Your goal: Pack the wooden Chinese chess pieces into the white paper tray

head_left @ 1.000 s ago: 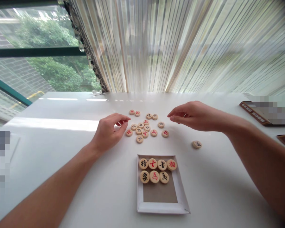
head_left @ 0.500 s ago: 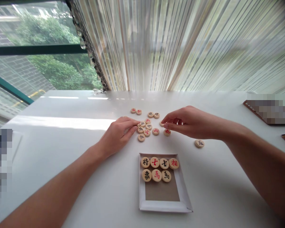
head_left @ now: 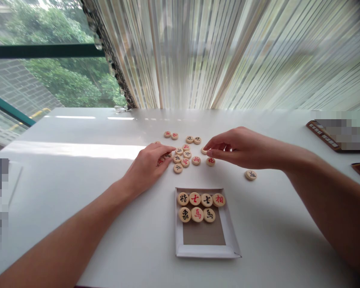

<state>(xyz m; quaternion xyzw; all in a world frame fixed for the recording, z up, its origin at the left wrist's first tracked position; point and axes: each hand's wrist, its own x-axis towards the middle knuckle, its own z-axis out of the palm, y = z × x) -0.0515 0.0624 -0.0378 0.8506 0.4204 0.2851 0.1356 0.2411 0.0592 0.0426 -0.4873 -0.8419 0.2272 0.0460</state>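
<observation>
My left hand lies over several xiangqi pieces at the left of a loose cluster. Its index finger is stretched out, with the thumb apart below it. A black-marked piece and a red-marked piece peek out from under it. Next to the index fingertip sits another black-marked piece. On the right, my right hand has its thumb and fingertips closed on a xiangqi piece, whose face is mostly covered. Just below this pinch lies a red-marked piece.
A shallow white box holds two rows of xiangqi pieces near me. Black cannon pieces and red-marked pieces lie farther back. A stacked-looking piece is at right. A brown board-like object is at far right; curtains hang behind.
My left hand has drawn slightly left, uncovering pieces between its thumb and index finger. The right hand stays at its piece. The whole view has shifted a little.
</observation>
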